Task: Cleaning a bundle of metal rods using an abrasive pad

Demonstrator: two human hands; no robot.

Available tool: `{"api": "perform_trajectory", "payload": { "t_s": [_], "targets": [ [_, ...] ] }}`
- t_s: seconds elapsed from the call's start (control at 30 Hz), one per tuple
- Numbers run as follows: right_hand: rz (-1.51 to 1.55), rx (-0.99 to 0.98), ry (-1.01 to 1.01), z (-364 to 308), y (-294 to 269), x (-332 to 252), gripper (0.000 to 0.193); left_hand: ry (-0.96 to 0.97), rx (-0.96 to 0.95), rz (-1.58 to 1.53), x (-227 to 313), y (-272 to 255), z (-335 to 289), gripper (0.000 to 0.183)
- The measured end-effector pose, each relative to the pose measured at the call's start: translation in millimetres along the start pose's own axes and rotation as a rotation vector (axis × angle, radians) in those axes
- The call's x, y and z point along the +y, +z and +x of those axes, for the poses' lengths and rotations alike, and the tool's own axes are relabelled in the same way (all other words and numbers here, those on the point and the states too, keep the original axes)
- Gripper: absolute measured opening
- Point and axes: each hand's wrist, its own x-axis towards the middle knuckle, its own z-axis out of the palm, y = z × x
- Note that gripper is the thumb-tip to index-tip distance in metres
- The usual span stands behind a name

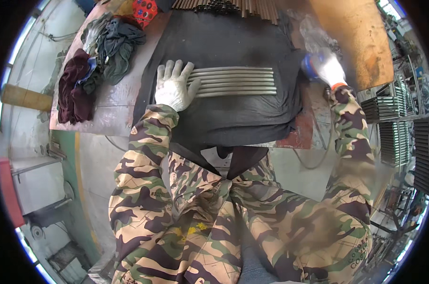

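several bright metal rods (238,81) lie side by side on the black cloth (224,45), their left ends at the gloved left hand (173,87), whose fingers fan wide, the thumb seemingly over the row. only that end looks steadied, so a sideways knock at the free right ends could splay the rods or roll one loose. the cloth is rumpled; if it slips, the rods could shift with it. the right hand (332,71) is blurred beside a blue thing (309,66); i cannot tell whether it grips it. a careless swing might snag the clear plastic (315,35) nearby.
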Motion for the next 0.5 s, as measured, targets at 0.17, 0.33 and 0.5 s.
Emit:
{"api": "perform_trajectory", "payload": {
  "t_s": [0.17,0.33,0.5],
  "targets": [
    [-0.087,0.141,0.021,-2,-72,-12,0.047,0.082,0.137,0.056,-9,19,5,0.052],
    [-0.205,0.212,-0.071,-29,-91,-40,0.041,0.014,0.087,-0.037,1,14,10,0.051],
    [0.026,0.001,-0.335,-76,-52,-151,0.034,0.036,0.052,-0.044,-1,23,12,0.049]
  ]
}}
